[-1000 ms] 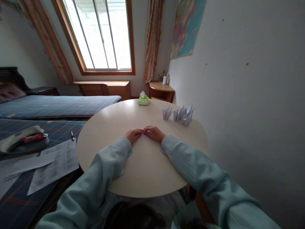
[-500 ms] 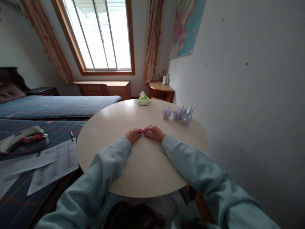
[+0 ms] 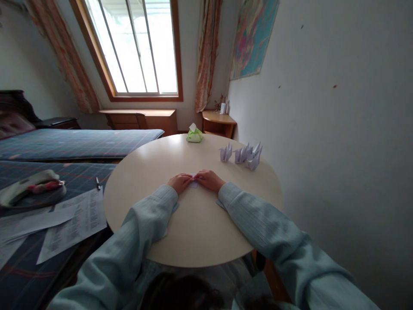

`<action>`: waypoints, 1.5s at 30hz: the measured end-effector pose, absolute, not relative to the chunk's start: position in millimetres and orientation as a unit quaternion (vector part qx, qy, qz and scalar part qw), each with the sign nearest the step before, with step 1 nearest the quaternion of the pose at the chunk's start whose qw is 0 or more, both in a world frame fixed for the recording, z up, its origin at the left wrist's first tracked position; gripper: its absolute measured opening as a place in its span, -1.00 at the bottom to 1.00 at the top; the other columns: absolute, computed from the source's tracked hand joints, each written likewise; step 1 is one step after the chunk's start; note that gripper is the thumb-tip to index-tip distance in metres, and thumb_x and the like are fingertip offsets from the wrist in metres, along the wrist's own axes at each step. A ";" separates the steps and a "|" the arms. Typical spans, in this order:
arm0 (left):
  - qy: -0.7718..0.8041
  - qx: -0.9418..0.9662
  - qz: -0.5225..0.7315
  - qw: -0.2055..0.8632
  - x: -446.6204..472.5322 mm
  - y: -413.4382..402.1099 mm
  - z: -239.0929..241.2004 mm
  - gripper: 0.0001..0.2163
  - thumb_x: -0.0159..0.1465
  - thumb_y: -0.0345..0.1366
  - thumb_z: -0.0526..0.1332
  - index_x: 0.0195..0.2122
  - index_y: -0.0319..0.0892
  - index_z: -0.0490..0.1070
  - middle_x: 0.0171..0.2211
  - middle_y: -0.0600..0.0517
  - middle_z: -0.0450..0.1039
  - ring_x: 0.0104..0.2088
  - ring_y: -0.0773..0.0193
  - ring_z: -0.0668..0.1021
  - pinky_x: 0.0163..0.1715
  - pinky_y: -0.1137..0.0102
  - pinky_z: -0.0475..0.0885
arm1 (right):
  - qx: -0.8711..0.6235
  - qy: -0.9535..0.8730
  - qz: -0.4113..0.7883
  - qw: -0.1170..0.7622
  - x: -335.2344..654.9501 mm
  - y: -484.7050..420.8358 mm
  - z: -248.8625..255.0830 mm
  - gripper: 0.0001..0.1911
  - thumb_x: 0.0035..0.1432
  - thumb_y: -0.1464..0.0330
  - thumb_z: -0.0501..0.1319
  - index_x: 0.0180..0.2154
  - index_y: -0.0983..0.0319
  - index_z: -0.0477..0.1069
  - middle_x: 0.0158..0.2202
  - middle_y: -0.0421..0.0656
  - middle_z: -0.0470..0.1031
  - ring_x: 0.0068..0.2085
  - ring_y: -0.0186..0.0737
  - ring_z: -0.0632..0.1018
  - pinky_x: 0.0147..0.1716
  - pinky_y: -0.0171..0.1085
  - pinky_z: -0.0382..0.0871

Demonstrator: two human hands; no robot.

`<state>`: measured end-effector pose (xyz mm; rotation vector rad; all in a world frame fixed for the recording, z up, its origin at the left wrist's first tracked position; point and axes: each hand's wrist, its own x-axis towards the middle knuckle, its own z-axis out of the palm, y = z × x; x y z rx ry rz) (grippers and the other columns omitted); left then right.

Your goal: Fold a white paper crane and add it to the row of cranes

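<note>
A small piece of folded white paper point(image 3: 194, 184) lies on the round table point(image 3: 193, 228), mostly covered by my fingers. My left hand point(image 3: 180, 183) pinches its left side, and my right hand point(image 3: 208, 179) pinches its right side, with the fingertips of both almost meeting at the middle. Several folded paper cranes point(image 3: 253, 159) stand farther back to the right, away from my hands. The exact folds under my fingers are hidden.
A green tissue pack point(image 3: 194, 134) sits at the table's far edge. To the left, a bed point(image 3: 74, 170) carries printed sheets point(image 3: 77, 224), a pen point(image 3: 98, 184) and a white bag point(image 3: 35, 187). A white wall point(image 3: 338, 150) runs close along the right.
My right fingers have shifted slightly on the folded paper, and a little more of it shows between my hands. The cranes and tissue pack have stayed put.
</note>
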<state>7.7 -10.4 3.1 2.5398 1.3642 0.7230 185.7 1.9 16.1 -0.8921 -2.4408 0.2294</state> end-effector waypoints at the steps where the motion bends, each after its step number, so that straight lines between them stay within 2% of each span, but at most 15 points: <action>1: 0.460 0.849 0.245 0.082 8.0 -10.6 3.7 -0.72 0.17 -0.20 -0.04 -0.29 -0.14 0.43 -0.22 0.02 0.43 -0.19 0.31 0.43 -0.14 0.40 0.30 | -0.337 -0.900 0.085 0.263 185.2 2.4 16.0 -0.83 0.05 0.39 0.06 -0.38 0.26 0.43 -0.42 -0.14 0.47 -0.36 -0.34 0.42 -0.34 -0.38 0.23; 7: 0.445 0.853 0.261 0.074 10.0 -8.2 3.7 -0.80 0.13 -0.29 0.03 -0.40 -0.19 0.44 -0.39 0.00 0.45 -0.34 0.33 0.43 -0.28 0.45 0.32 | -0.365 -0.879 0.113 0.283 182.6 3.1 12.5 -0.82 0.07 0.40 0.03 -0.34 0.24 0.40 -0.43 -0.18 0.46 -0.40 -0.37 0.43 -0.38 -0.41 0.22; 13: 0.460 0.837 0.279 0.101 10.7 -10.0 4.8 -0.84 0.08 -0.33 0.09 -0.35 -0.16 0.41 -0.44 0.04 0.39 -0.45 0.39 0.40 -0.38 0.48 0.31 | -0.355 -0.878 0.108 0.303 184.0 3.0 9.5 -0.84 0.01 0.48 0.07 -0.32 0.27 0.38 -0.37 -0.15 0.41 -0.35 -0.36 0.41 -0.34 -0.39 0.23; 20: 0.448 0.842 0.278 0.111 10.2 -11.8 5.8 -0.83 0.07 -0.36 0.07 -0.33 -0.16 0.39 -0.43 0.05 0.37 -0.42 0.38 0.40 -0.35 0.46 0.30 | -0.356 -0.879 0.118 0.294 186.7 8.1 7.0 -0.87 -0.01 0.49 0.10 -0.41 0.28 0.42 -0.41 -0.14 0.38 -0.37 -0.37 0.39 -0.34 -0.39 0.24; 25: 0.449 0.847 0.266 0.105 9.4 -11.5 3.5 -0.84 0.09 -0.30 0.07 -0.38 -0.14 0.41 -0.38 0.04 0.35 -0.40 0.38 0.40 -0.32 0.45 0.29 | -0.353 -0.880 0.119 0.294 186.8 9.5 5.9 -0.88 -0.04 0.47 0.13 -0.45 0.27 0.45 -0.39 -0.13 0.40 -0.36 -0.37 0.39 -0.32 -0.38 0.24; 31: 0.457 0.843 0.265 0.100 9.4 -11.4 3.5 -0.82 0.05 -0.20 0.13 -0.39 -0.14 0.42 -0.40 0.04 0.34 -0.39 0.35 0.39 -0.32 0.43 0.29 | -0.356 -0.885 0.091 0.285 187.7 7.3 8.2 -0.88 -0.11 0.36 0.21 -0.44 0.25 0.45 -0.41 -0.14 0.40 -0.34 -0.33 0.38 -0.29 -0.33 0.22; 41: 0.460 0.846 0.251 0.097 10.1 -12.0 5.7 -0.84 0.06 -0.24 0.11 -0.37 -0.14 0.41 -0.40 0.04 0.33 -0.37 0.34 0.39 -0.32 0.43 0.30 | -0.365 -0.885 0.141 0.251 185.7 7.7 10.2 -0.79 -0.12 0.36 0.22 -0.35 0.29 0.42 -0.46 -0.17 0.37 -0.41 -0.38 0.36 -0.36 -0.38 0.21; 45: 0.456 0.848 0.254 0.092 9.3 -10.7 3.9 -0.83 0.06 -0.23 0.11 -0.36 -0.14 0.42 -0.39 0.03 0.34 -0.35 0.32 0.39 -0.30 0.42 0.29 | -0.366 -0.884 0.155 0.247 185.8 7.3 12.4 -0.81 -0.14 0.35 0.23 -0.39 0.29 0.42 -0.47 -0.18 0.35 -0.43 -0.39 0.35 -0.39 -0.39 0.21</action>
